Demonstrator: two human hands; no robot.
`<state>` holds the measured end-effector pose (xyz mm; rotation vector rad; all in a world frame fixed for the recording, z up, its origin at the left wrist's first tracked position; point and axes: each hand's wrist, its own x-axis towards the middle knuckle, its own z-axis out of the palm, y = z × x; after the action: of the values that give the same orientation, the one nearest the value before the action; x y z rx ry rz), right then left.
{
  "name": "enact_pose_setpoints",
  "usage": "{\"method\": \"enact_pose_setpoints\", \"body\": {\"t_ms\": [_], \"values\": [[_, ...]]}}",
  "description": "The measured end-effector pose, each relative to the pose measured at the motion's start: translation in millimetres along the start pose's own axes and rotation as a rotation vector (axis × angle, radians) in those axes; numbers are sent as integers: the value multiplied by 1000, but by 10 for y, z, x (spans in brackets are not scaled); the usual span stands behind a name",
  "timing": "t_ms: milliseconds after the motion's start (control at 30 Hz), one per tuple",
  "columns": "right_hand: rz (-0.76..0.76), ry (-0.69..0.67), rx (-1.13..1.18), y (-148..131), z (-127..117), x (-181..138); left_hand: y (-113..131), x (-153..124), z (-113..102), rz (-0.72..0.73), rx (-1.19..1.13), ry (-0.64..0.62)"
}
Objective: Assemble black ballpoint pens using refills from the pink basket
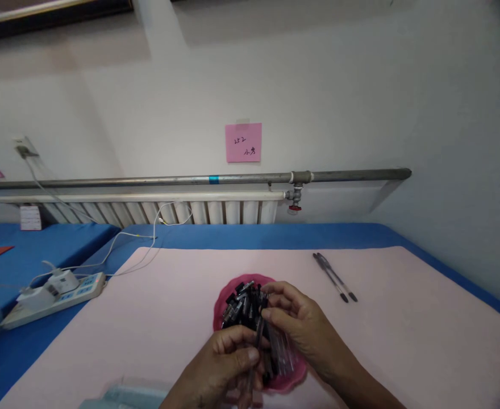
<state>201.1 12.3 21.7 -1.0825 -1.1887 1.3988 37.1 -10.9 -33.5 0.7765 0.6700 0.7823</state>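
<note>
A red dish (228, 291) sits on a pale pink mat (403, 329), piled with several small black pen parts (244, 307). Both hands hover over it. My left hand (222, 363) is closed, its thumb and fingers pinching a thin clear pen barrel (258, 332). My right hand (296, 324) curls its fingers around the upper part of the same barrel, above the pile. Part of the dish is hidden under the hands.
Two assembled pens (334, 277) lie on the mat to the right. A white power strip (54, 292) with plugs and cables rests on the blue table (275, 236) at left. A radiator (148, 210) and a pipe run along the wall. A pale object (126, 395) lies at the near edge.
</note>
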Motion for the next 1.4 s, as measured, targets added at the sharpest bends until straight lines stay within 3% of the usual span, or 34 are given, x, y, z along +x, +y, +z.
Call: {"method": "enact_pose_setpoints", "body": {"t_ms": [200,300,467,600,767,1033,1300,1400], "values": [[36,-42,-13,35,85,-36,26,-9,33,35,8,-9],[-3,-38,-35,-3,76,-37,87,-24,57,66,-49,49],[-134,31,-352,-153,-113,13,252,-49,3,169,-134,193],[-147,-111,-608,-218,-233,20,321,-52,-58,179,-176,219],[-224,-374,-758,-159,-191,-25,339,-49,-75,187,-214,246],[-348,-391,-863,-69,-149,-15,365,-66,-118,193,-247,280],[-336,-520,-1111,-48,-89,-67,379,-62,-142,198,-242,312],[-315,-512,-1231,48,-16,-79,379,-61,-140,201,-237,311]]}}
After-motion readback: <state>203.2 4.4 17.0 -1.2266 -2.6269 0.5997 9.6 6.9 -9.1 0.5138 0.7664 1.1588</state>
